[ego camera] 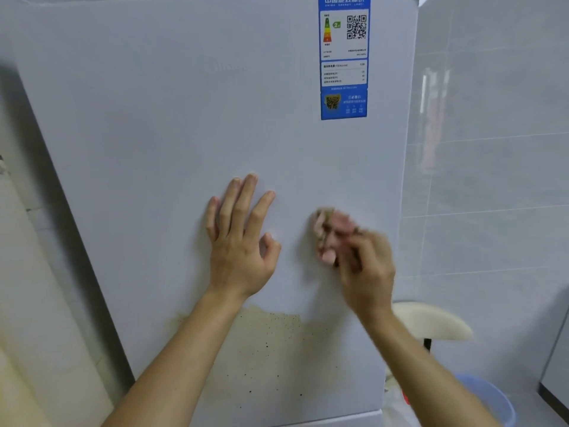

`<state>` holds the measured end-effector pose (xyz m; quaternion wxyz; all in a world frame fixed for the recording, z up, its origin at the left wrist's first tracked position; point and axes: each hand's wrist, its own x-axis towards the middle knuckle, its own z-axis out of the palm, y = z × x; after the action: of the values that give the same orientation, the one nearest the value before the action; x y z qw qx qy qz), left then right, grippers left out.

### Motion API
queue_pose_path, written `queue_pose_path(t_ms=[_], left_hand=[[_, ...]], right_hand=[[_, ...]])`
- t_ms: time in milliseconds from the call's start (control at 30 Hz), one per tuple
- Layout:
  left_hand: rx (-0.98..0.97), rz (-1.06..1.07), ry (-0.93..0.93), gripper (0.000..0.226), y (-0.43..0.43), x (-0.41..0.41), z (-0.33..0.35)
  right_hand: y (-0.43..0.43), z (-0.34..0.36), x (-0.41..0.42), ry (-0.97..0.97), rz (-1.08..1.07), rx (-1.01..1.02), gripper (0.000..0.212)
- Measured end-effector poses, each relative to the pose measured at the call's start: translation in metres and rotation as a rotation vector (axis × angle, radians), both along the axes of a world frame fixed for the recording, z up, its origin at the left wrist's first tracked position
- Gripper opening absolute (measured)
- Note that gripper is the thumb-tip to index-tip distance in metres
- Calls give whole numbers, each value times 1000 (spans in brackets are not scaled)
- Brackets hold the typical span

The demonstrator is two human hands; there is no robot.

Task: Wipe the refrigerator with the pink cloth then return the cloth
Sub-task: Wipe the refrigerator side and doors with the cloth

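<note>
You're facing the white refrigerator point(184, 118), its door filling most of the view, with the gray tiled wall point(492, 149) running along its right side. A brownish speckled stain point(271, 343) is sitting low on the door, just below your wrists. A blue energy label point(344, 57) is sticking near the door's top right corner, well above both hands. A cream round seat point(431, 322) is showing past the door's right edge, with a blue tub point(492, 399) below it. Your left hand point(240, 241) is pressing flat on the door, fingers straight and spread, holding nothing. Your right hand point(366, 272), blurred, is gripping the pink cloth point(334, 234) bunched in curled fingers, holding it against the door just right of the left hand, above the stain.
</note>
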<state>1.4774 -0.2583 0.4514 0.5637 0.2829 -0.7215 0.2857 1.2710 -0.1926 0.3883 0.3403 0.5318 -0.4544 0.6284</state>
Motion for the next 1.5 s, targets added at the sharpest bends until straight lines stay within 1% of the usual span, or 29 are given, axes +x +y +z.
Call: queue_pose_path(t_ms=[67, 133, 200, 267, 300, 367, 433, 533, 600, 667, 700, 833, 933, 1000, 1067, 1100, 1133, 1167, 1200, 1267, 1300, 1333, 1367, 1400, 1467, 1500], left_hand=[[2, 1, 2, 72, 0, 0, 0], [6, 2, 4, 72, 0, 0, 0], [12, 1, 3, 72, 2, 0, 0], [22, -7, -3, 73, 2, 0, 0], [26, -11, -6, 73, 2, 1, 0], [24, -8, -10, 72, 2, 3, 0], [19, -6, -22, 71, 2, 4, 1], [25, -26, -25, 65, 1, 8, 1], [26, -22, 0, 62, -1, 13, 0], [25, -10, 31, 60, -4, 20, -2], [22, -7, 44, 60, -5, 23, -3], [15, -2, 51, 59, -9, 32, -6], [26, 1, 36, 58, -8, 37, -7], [39, 5, 30, 58, -8, 41, -8], [43, 21, 24, 58, -9, 46, -9], [45, 28, 20, 58, -10, 49, -10], [44, 33, 19, 58, -11, 52, -11], [41, 36, 19, 57, -13, 55, -12], [36, 38, 18, 57, -14, 57, -12], [28, 38, 16, 56, -15, 61, -12], [27, 37, 20, 56, -16, 63, -11], [28, 37, 28, 56, -17, 65, -10], [31, 39, 39, 57, -18, 68, -10], [35, 42, 51, 57, -19, 71, -10], [38, 41, 63, 58, -21, 80, -11], [35, 38, 60, 58, -22, 83, -11]], right_hand=[[5, -54, 9, 133, 33, 130, 4], [10, -88, 12, 241, 47, 227, 6], [13, -88, 8, 318, 61, 279, 17], [16, -68, 2, 365, 73, 309, 21], [17, -53, -1, 340, 74, 293, 24], [20, -11, -3, 193, 92, 200, 30], [19, 42, -4, 78, 100, 77, 27], [7, 109, 2, 14, 24, -38, 24], [-6, 121, 9, -6, -15, -74, 27], [-14, 108, 19, 11, -43, -78, 27], [-16, 95, 24, 54, -42, -76, 26], [-22, -2, 47, 341, 32, 51, 34], [-13, -71, 56, 522, 71, 185, 28], [-9, -89, 54, 611, 55, 222, 27], [-3, -80, 50, 664, 48, 255, 26], [0, -66, 49, 646, 60, 268, 23], [-2, -49, 46, 578, 78, 279, 23], [-5, -23, 41, 502, 27, 271, 23], [-7, 5, 36, 393, 0, 224, 25], [-16, 68, 28, 64, -28, 48, 30], [-18, 98, 30, -47, -55, 11, 26], [-21, 118, 36, -91, -46, -32, 23], [-23, 129, 43, -83, -38, -100, 29], [-26, 135, 50, -45, -78, -159, 34], [-34, 126, 68, -41, -53, -155, 34], [-35, 115, 78, -6, -33, -145, 34]])
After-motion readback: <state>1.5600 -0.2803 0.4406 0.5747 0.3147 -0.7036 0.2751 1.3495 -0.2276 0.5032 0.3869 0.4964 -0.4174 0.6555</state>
